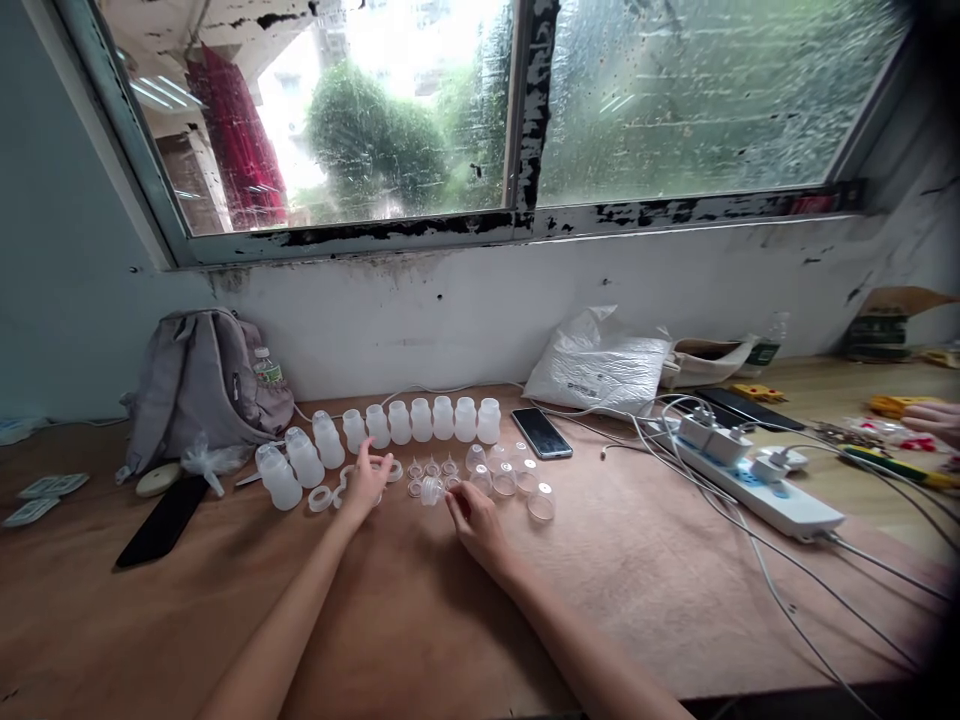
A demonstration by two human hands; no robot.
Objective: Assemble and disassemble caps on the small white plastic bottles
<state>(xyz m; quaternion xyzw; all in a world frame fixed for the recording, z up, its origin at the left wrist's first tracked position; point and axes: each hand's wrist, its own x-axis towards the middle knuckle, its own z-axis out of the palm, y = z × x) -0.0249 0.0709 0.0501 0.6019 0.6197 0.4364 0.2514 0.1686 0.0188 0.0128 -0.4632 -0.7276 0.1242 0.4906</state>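
Note:
My left hand is held over the white rings, thumb and forefinger apart, with nothing visible between them. It partly hides the rings and a bottle behind. My right hand is curled, fingertips close together beside a clear ribbed piece; whether they grip it or something smaller I cannot make out. Behind that piece sit several clear silicone teats. Clear dome caps stand to the right of them. Translucent baby bottles form a curved row at the back, the leftmost ones with tops on.
A phone lies right of the bottles, before a silver plastic bag. Cables run from a white power strip at the right. A grey backpack and a black flat object are left. Another person's hand shows far right.

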